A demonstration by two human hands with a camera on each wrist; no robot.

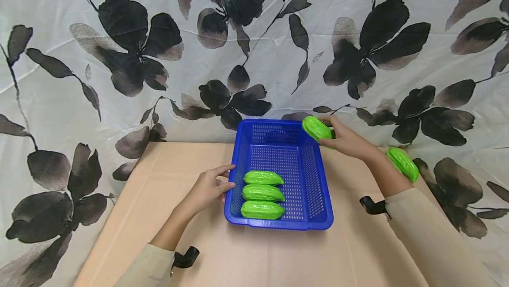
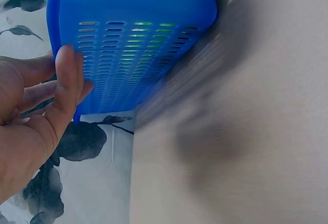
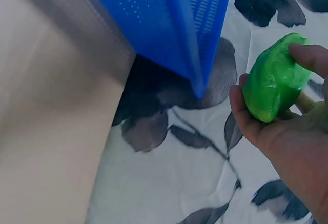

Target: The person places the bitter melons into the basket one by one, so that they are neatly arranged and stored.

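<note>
A blue plastic basket (image 1: 278,225) with perforated walls stands on the table. Along its left side lie three glossy green bitter melons (image 1: 263,193), one behind another. My left hand (image 1: 208,187) grips the basket's left rim, and the left wrist view shows its bent fingers (image 2: 66,75) against the outer wall. Beyond the back right corner, my right hand (image 1: 343,139) holds another green bitter melon (image 1: 317,128) between thumb and fingers. In the right wrist view this melon (image 3: 277,78) is clear of the basket wall.
One more green bitter melon (image 1: 402,164) lies at the table's right edge, partly behind my right forearm. A pale cloth with dark flowers (image 1: 139,52) hangs behind the table and shows along its sides. The tan tabletop (image 1: 254,260) extends in front of the basket.
</note>
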